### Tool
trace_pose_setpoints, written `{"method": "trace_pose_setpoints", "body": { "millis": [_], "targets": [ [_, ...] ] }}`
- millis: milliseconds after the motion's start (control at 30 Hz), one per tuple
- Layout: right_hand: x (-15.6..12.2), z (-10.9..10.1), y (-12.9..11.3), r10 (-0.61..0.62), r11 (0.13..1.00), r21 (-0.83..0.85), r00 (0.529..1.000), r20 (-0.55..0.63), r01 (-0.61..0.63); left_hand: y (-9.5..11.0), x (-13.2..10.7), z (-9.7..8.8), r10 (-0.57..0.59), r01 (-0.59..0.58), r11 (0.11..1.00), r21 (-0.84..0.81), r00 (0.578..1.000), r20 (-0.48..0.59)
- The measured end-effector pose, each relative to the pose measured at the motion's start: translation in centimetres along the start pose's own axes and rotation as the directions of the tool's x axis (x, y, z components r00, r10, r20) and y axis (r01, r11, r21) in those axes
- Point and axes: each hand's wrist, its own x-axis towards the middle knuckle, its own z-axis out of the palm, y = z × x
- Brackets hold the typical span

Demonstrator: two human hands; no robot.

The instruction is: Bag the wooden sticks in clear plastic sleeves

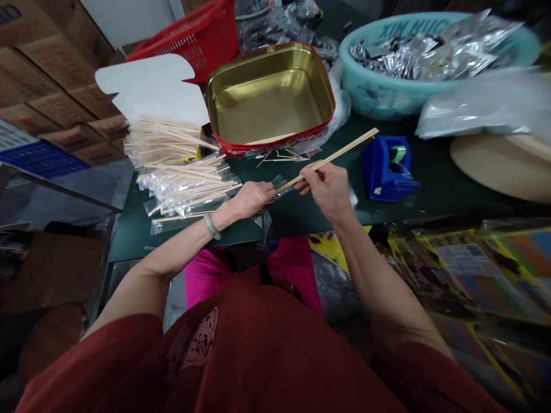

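Thin wooden sticks [344, 150] slant up to the right, pinched between the thumb and fingers of my right hand [328, 186]. Their lower end reaches my left hand [255, 198], whose fingers are closed on a clear plastic bag [263, 221]. How far the sticks are inside the bag is hard to see. A pile of bagged wooden sticks [185, 172] lies to the left of my left hand. Beyond both hands stands a red tin [271, 94] with a gold inside and a few sticks in it. Several loose thin sticks [284, 158] lie before the tin.
A blue tape dispenser [387, 172] stands right of my right hand. Behind it are a turquoise basin [379, 94] of silvery packets and a tan round object [495, 166] under plastic. A red basket [185, 43] and white card [150, 86] are at the back left.
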Motion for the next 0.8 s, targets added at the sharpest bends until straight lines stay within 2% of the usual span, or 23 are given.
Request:
{"method": "trace_pose_setpoints", "body": {
  "millis": [200, 267, 400, 567, 667, 800],
  "targets": [
    [-0.5, 0.3, 0.7, -0.141, 0.986, -0.104, 0.986, -0.092, 0.131, 0.5, -0.4, -0.4, 0.017, -0.014, 0.999, 0.050, 0.999, -0.047],
    [-0.8, 0.4, 0.7, -0.182, 0.979, -0.105, 0.980, -0.083, 0.173, 0.6, -0.5, -0.5, 0.025, -0.022, 0.999, 0.046, 0.996, -0.083],
    [-0.9, 0.7, 1.0, -0.280, 0.953, -0.106, 0.959, 0.047, 0.283, 0.8, -0.7, -0.4, 0.039, -0.033, 0.999, 0.042, 0.985, -0.168],
    [-0.5, 0.1, 1.4, -0.399, 0.892, -0.141, 0.895, 0.201, 0.429, 0.8, -1.1, 0.3, 0.093, -0.072, 0.992, 0.101, 0.971, -0.219],
    [-0.3, -0.4, 1.5, -0.350, 0.917, -0.085, 0.888, 0.298, 0.390, 0.7, -1.3, 0.7, 0.103, -0.085, 0.993, 0.080, 0.962, -0.254],
    [-0.2, -0.7, 1.8, -0.240, 0.961, -0.045, 0.901, 0.363, 0.274, 0.6, -1.2, 1.1, 0.103, -0.079, 0.992, 0.096, 0.955, -0.277]
  ]
}}
